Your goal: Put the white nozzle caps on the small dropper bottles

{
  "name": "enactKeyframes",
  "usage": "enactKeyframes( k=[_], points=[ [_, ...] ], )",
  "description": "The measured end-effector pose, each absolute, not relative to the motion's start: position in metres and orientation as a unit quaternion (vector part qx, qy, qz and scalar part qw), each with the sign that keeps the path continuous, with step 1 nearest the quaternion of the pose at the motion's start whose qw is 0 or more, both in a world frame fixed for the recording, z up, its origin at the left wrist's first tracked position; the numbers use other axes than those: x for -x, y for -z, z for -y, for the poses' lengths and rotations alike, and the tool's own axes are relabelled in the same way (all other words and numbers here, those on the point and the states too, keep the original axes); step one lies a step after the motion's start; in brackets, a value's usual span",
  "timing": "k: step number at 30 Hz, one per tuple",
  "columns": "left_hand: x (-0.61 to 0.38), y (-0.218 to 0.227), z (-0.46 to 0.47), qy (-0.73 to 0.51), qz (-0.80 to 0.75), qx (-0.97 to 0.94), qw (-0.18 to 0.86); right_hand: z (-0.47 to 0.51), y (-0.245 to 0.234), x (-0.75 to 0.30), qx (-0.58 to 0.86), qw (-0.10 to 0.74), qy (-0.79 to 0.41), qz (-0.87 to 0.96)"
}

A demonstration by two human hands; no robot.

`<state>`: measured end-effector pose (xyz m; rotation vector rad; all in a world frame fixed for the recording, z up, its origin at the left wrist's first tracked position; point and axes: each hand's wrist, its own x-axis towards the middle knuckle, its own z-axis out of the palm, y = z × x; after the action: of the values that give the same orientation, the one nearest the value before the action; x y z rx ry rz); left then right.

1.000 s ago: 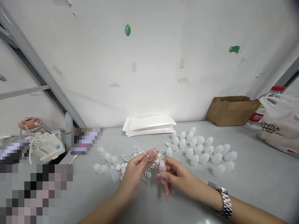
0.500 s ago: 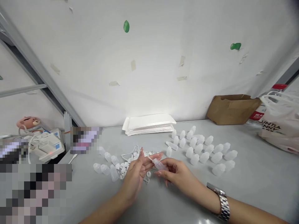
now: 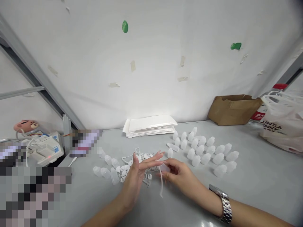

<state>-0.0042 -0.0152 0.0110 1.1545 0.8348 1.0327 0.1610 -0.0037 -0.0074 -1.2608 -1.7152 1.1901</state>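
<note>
My right hand [image 3: 181, 174] is closed around a small translucent white squeeze bottle [image 3: 165, 167], held tilted with its neck end toward my left hand. From that end a thin, pale flexible strip [image 3: 161, 184] hangs down in front of the bottle. My left hand [image 3: 136, 178] has its fingers stretched out flat, and they touch or lie very close to the bottle's neck end. Just behind my left hand lies a loose pile of small white caps and looped plastic parts [image 3: 127, 161], partly hidden by it.
Several translucent bottles [image 3: 115, 176] lie left of the pile. Many more capped bottles [image 3: 205, 159] stand to the right. A stack of white envelopes [image 3: 151, 124], a cardboard box [image 3: 233, 110] and a plastic bag [image 3: 281, 126] line the wall. White power strips [image 3: 46, 151] sit far left.
My left fingers have swung over the bottle's neck end. The pale strip, which pointed up and left along the palm, now hangs downward. My right hand keeps its hold on the bottle.
</note>
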Motion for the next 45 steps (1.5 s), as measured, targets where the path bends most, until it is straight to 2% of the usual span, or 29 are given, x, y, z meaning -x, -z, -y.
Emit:
enactKeyframes(
  k=[8, 28, 37, 45],
  points=[
    [0.002, -0.007, 0.014, -0.493, -0.402, -0.482, 0.602, 0.005, 0.007, -0.162, 0.465, 0.365, -0.439, 0.676],
    [0.0, -0.008, 0.01, -0.462, -0.452, -0.507, 0.57, 0.012, 0.008, -0.161, 0.453, 0.403, -0.448, 0.657],
    [0.004, -0.003, 0.01, -0.451, -0.414, -0.524, 0.592, 0.006, -0.002, -0.163, 0.365, 0.373, -0.64, 0.564],
    [0.006, -0.001, 0.009, -0.473, -0.404, -0.486, 0.613, 0.004, -0.003, -0.165, 0.341, 0.374, -0.656, 0.56]
  ],
)
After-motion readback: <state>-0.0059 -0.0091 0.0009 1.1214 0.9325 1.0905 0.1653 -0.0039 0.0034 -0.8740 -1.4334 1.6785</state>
